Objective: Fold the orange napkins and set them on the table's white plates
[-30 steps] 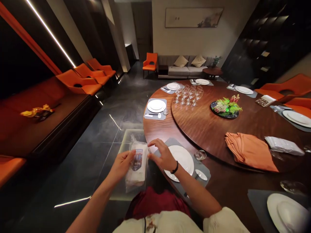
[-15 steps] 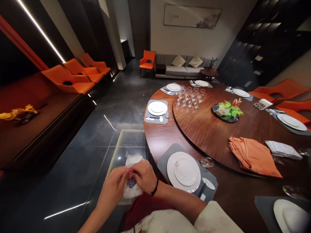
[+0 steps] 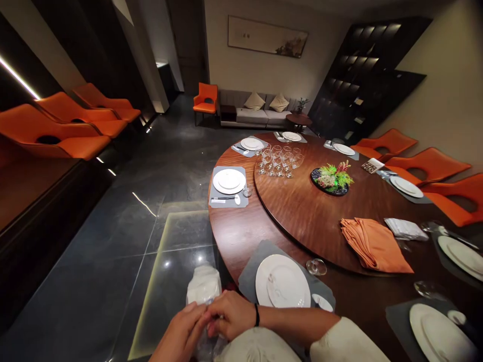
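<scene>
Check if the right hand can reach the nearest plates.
Probably yes: nothing seems to stand between the right hand and the nearest plates, though it's busy at the white packet.

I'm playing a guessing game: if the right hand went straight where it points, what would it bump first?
Probably the left hand. The right hand points towards it and seems to touch it, though depth is unclear.

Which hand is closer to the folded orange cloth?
Right. The right hand is nearer, left of the orange cloth and lower in view; the left hand is farther left.
</scene>
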Tool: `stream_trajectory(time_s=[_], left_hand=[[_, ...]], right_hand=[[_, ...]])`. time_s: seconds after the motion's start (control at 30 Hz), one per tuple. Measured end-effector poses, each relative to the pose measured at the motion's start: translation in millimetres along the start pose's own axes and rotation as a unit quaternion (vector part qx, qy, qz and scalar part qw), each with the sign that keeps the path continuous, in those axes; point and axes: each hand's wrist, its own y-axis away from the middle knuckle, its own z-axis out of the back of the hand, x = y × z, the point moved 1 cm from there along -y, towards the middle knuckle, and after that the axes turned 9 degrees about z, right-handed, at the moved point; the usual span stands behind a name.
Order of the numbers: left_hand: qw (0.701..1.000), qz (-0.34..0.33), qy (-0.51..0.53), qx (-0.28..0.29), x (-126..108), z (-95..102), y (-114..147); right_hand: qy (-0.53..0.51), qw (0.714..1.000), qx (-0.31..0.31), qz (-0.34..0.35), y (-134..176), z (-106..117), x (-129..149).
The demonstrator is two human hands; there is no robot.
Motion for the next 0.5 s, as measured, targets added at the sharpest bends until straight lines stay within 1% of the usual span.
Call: stream_trajectory(time_s=[0.07, 0.17, 0.23, 0.33, 0.4, 0.5], left_hand=[[1.000, 0.004, 0.019, 0.007, -2, 9.9, -5], [0.998, 0.014, 0.066, 0.016, -3, 24.2, -13], [0.992, 0.026, 0.115, 0.033, -2, 32.7, -18], [0.979, 0.047, 0.188, 0.060, 2, 43.3, -24], [0.970, 0.058, 0.223, 0.073, 4, 48.8, -26], [0.955, 0.072, 0.273, 0.093, 7, 53.7, -25]], right_hand=[[-0.023, 0.999, -0.017, -0.021, -7, -1, -6], [-0.126, 0.989, -0.077, -0.027, -17, -9, -13], [-0.224, 0.967, -0.123, -0.024, -25, -17, -14], [-0.352, 0.916, -0.186, -0.042, -35, -28, -9], [-0.397, 0.889, -0.220, -0.063, -42, -35, -4], [-0.428, 0.866, -0.245, -0.078, -50, -43, 2]])
